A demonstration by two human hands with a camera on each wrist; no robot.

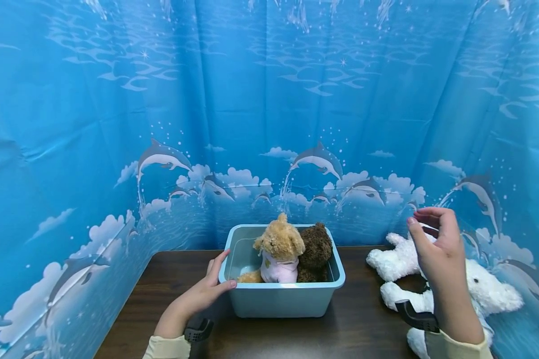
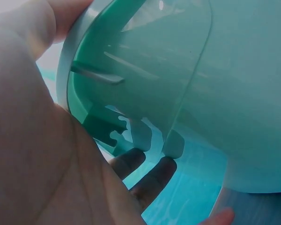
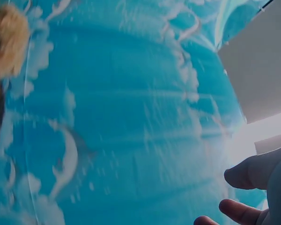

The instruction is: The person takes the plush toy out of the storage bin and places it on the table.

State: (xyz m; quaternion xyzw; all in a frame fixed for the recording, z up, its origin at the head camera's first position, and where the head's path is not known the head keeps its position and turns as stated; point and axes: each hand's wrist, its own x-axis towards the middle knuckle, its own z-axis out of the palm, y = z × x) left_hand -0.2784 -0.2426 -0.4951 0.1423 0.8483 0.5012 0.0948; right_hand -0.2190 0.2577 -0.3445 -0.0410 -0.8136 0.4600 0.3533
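Note:
A light blue plastic bin [image 1: 283,302] stands on the dark table. My left hand [image 1: 202,294] rests at its left side, thumb at the front corner of the rim and the other fingers along the outer wall. In the left wrist view, fingertips [image 2: 161,171] touch that wall below the rim. Inside the bin sit a tan teddy bear [image 1: 279,242] in a pale pink top and a dark brown plush toy [image 1: 315,247]. My right hand [image 1: 444,254] is raised at the right, fingers loosely bent, holding nothing. Behind and below it lies white plush [image 1: 489,289] with a dark eye.
More white plush [image 1: 393,262] lies near the table's back right edge, partly hidden by my right hand and forearm. A blue dolphin-print curtain [image 1: 269,124] hangs behind and along both sides of the dark wooden table [image 1: 161,279]. Each wrist wears a black band.

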